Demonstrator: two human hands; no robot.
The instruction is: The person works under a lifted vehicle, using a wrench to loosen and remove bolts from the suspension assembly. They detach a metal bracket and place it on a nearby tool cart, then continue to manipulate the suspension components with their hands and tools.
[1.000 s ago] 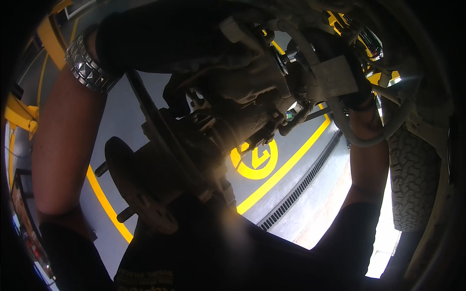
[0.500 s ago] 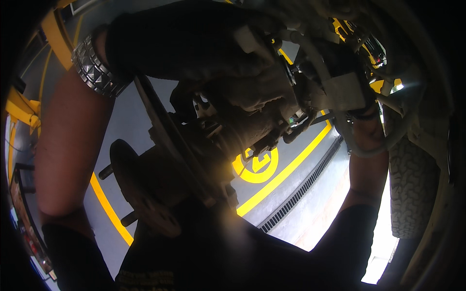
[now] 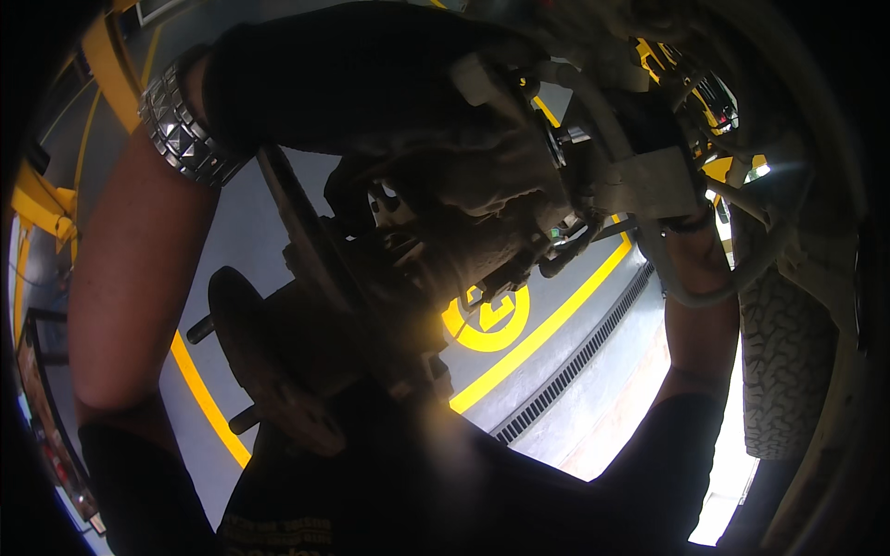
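Note:
My left hand (image 3: pixel 371 88), in a black glove below a silver metal-link watch (image 3: pixel 185 130), reaches across the top of a vehicle's wheel hub and axle assembly. Its fingers are lost in the dark among the parts. A hub flange (image 3: pixel 269 371) with protruding studs sits at lower left, beside a thin disc-like plate (image 3: pixel 306 232) seen edge-on. My right hand (image 3: pixel 644 120), dark-gloved, is raised behind a flat bracket (image 3: pixel 654 181) and a curved hose (image 3: pixel 700 298); its fingers are hidden. Between the hands, a short shiny metal piece (image 3: pixel 577 134) shows. I cannot make out any tool.
A knobbly tyre (image 3: pixel 783 371) hangs at the right, under the dark vehicle body. Yellow lift arms (image 3: pixel 42 213) stand at the left. Below lies a grey floor with yellow lines (image 3: pixel 519 357), a round yellow marking (image 3: pixel 491 320) and a drain grate (image 3: pixel 575 366).
The shiny metal piece between my hands shows more brightly now. My right hand has shifted slightly behind the bracket; my left arm is almost still.

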